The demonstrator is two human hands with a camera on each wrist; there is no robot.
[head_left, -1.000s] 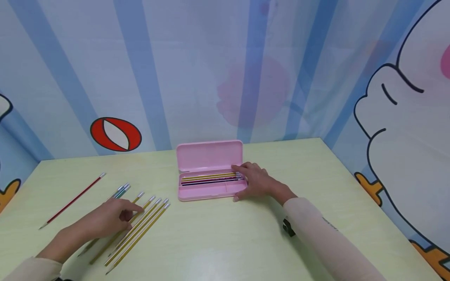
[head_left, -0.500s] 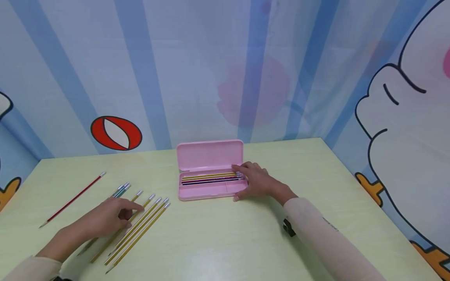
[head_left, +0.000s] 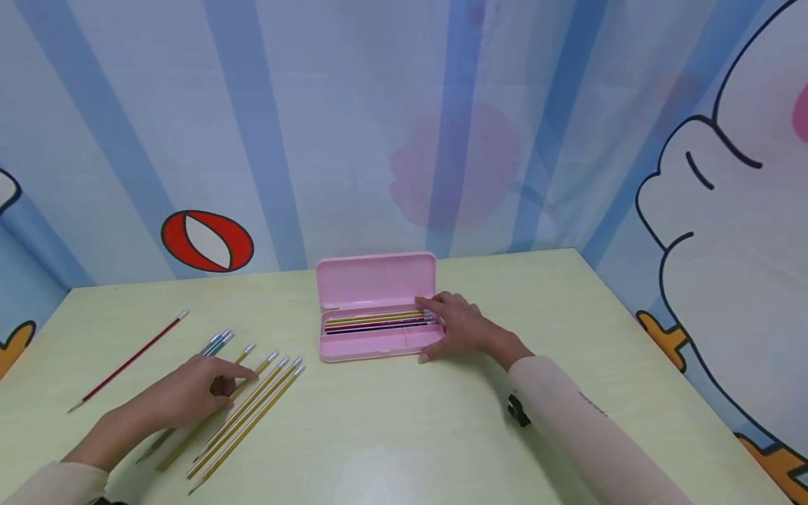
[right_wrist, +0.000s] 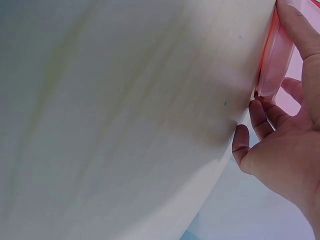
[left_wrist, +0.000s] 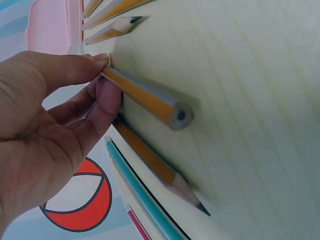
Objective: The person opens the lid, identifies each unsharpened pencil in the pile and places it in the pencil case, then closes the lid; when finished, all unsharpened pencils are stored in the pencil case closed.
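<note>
My left hand pinches a yellow pencil between thumb and fingers; its blunt, unsharpened end faces the left wrist camera. Several other yellow pencils lie slanted on the table to its right, white erasers pointing away. Beyond the hand, teal pencils are partly hidden under it. At the table's right-centre, my right hand grips the right end of an open pink pencil case, thumb at the front and fingers toward the back. Yellow, red and dark pencils lie in the case's rear compartment.
A red pencil lies alone at the left of the pale wooden table. The case's lid stands raised at the back. Behind the table hangs a blue striped cloth with cartoon prints.
The yellow pencil in the left hand has shifted slightly left, away from the neighbouring pencils. The right hand and the pencil case stay where they were.
</note>
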